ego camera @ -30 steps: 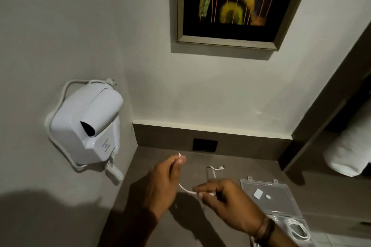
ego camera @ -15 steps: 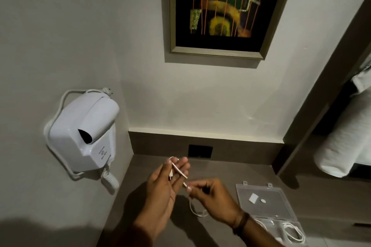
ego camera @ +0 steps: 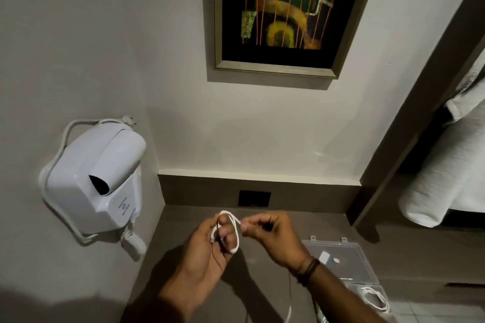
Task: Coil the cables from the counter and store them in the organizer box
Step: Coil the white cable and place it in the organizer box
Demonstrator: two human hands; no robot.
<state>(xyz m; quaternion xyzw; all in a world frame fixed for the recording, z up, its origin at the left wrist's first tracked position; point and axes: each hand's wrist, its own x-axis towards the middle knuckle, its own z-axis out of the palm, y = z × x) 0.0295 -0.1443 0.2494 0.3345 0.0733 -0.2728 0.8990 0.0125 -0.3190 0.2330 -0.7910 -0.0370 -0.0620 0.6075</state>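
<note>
Left hand point(ego camera: 207, 252): fingers curled, holding white cable point(ego camera: 234, 231) as one loop above counter point(ego camera: 168, 257); loop's long axis near upright. Right hand point(ego camera: 270, 233): pinching cable at loop's top right. Box point(ego camera: 359, 262): open, lower right, coiled cable inside.

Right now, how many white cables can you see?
2. One white cable is looped around the left hand, pinched by the right hand. One coiled cable lies in the organizer box. The arm may hide more.
</note>
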